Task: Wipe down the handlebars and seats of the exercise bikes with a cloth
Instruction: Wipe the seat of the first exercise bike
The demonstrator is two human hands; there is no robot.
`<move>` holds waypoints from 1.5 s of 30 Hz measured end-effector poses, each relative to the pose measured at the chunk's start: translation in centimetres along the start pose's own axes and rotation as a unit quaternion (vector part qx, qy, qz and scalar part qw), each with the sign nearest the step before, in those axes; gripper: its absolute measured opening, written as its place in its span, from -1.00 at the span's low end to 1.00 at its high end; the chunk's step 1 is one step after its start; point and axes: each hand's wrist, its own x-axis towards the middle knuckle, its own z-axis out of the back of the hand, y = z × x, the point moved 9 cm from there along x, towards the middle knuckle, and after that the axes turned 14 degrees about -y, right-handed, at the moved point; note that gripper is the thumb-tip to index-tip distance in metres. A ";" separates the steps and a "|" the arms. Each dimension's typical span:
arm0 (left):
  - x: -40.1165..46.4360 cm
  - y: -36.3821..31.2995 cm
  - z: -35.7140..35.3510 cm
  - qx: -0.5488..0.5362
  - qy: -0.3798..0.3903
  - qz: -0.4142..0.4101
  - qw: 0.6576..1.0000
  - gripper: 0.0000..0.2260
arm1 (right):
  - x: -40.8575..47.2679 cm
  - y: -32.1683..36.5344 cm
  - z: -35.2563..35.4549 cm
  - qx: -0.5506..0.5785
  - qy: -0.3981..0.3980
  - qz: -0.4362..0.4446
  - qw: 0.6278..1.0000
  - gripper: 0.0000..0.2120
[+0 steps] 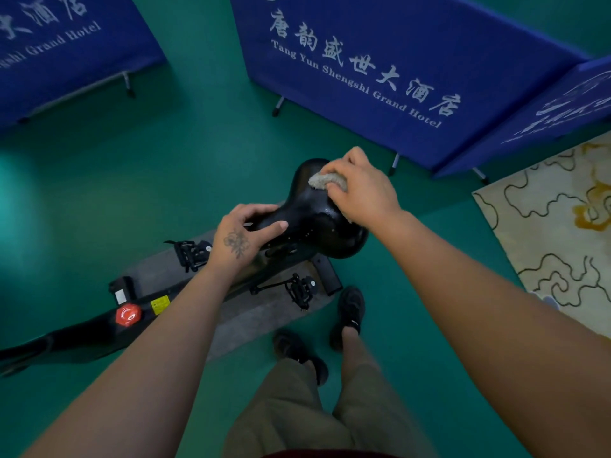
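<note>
The black seat (314, 209) is being taken as the landmark. Beneath it a green floor (205, 153) is spreading out smooth and faintly glossy; beyond it, blue fabric screens (380, 61) with white lettering are standing on thin metal legs. To the right of the seat a cream carpet (555, 226) with looping dark and gold lines is lying flat. Below the seat the dark bike frame (99, 325) is resting on a grey, felt-like mat (251, 319), with spiky black pedals (193, 254) and a red knob (128, 314) on it.

The seat itself is looking hard-skinned, shiny and pear-shaped, narrow at the nose and broad at the back. Its nose is being gripped by the left hand (241, 236), fingers curled over the far edge, thumb laid along the near side. A small, nubbly, beige cloth (327, 180) is being bunched and pressed onto the broad end by the right hand (360, 190), fingers curled close together round it.

As a judgement: the cloth, being so wadded, is likely covering little surface, so patches may be getting missed; the area under the steadying hand may be going unwiped; handlebars are lying out of view
</note>
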 end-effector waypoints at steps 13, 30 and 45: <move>0.1 0.4 0.0 0.005 0.002 -0.003 1.000 -0.71 | -1.1 1.9 1.2 -0.005 0.017 0.061 0.998 -0.73; 0.2 0.7 -0.3 0.021 0.001 -0.008 1.000 -0.68 | -5.6 2.6 0.8 -0.021 0.031 0.128 0.991 -0.78; 0.1 1.1 -0.4 -0.006 -0.016 0.007 1.000 -0.67 | -5.3 1.8 0.2 -0.023 0.024 0.152 0.988 -0.79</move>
